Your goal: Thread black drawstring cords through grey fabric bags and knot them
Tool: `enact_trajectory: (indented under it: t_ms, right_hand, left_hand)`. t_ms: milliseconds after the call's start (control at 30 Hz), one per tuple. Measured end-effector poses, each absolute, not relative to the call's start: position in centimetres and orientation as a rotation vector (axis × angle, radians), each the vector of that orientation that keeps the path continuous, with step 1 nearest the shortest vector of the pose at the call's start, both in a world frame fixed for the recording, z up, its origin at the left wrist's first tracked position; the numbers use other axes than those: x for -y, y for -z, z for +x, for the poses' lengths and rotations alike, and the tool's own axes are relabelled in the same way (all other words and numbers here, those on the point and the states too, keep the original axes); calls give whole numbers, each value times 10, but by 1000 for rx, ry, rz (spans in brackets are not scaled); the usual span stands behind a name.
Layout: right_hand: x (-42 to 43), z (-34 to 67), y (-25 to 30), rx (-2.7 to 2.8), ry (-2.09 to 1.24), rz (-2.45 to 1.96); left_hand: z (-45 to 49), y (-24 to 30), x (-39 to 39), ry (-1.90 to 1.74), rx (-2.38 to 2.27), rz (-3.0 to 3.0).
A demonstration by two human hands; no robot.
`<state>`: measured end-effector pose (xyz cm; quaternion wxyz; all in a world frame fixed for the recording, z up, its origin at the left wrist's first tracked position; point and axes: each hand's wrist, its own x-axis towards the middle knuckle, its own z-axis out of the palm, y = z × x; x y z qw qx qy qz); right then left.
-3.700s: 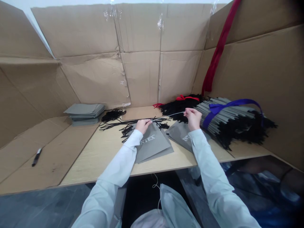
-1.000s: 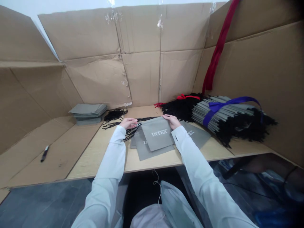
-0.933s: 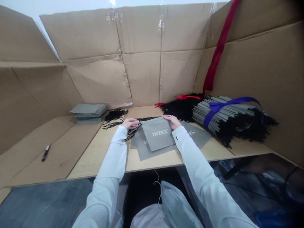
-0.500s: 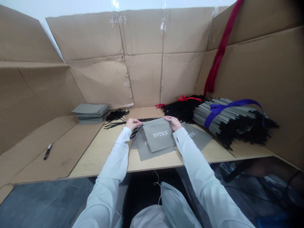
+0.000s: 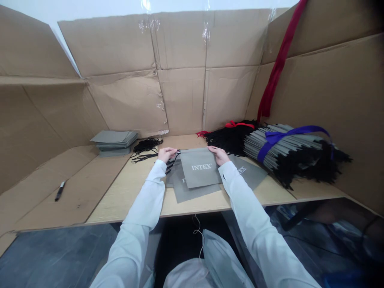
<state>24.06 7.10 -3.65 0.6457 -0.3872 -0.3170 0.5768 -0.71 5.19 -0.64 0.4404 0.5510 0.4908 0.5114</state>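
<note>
Two hands were at work above the middle of the bench [image 5: 120, 198], and a grey pouch [image 5: 201, 170] marked INTEX was held up between them, face on to the front edge. At its upper right corner the cloth was gripped by the right hand [image 5: 220, 156], thumb and fingers closed. At the upper left corner the fingers of the left hand [image 5: 167, 154] were drawn together too, though whether cloth, cord or something thin was pinched there could not be told.

Below, a lower pouch [image 5: 183, 195] was partly covered, one corner set near the front edge: if it were nudged by a sleeve, it could be sent over. To the right, another pouch [image 5: 253, 173] was partly hidden by the right forearm, and it might be dragged along by a careless sweep of that arm.

Trouble looked likeliest on the left! Black cords [image 5: 144, 157] were strewn beside that hand, and a stray strand could be snagged, with the held corner tugged askew. Were the right grip to slacken, the top edge would probably be left to sag.

Toward the back edge, a grey stack [image 5: 115, 140] was seen at left, its layers unevenly piled, so a knock could scatter them. Near the right end, a large bundle [image 5: 285, 146] was bound by a purple ribbon [image 5: 274, 138]; slipping might be invited by a loose knot.
</note>
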Motion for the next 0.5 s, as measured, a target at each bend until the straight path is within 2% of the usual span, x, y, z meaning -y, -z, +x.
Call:
enact_trajectory:
  t_ms: [233,500]
  right_hand:
    - [-72,239,37,699,-1292,-883]
    - [-72,242,37,781,-1438,-927]
  left_hand:
    - [-7,5,-55,-1295,-1051,1056]
    - [2,7,-44,-1416,-1020,1433]
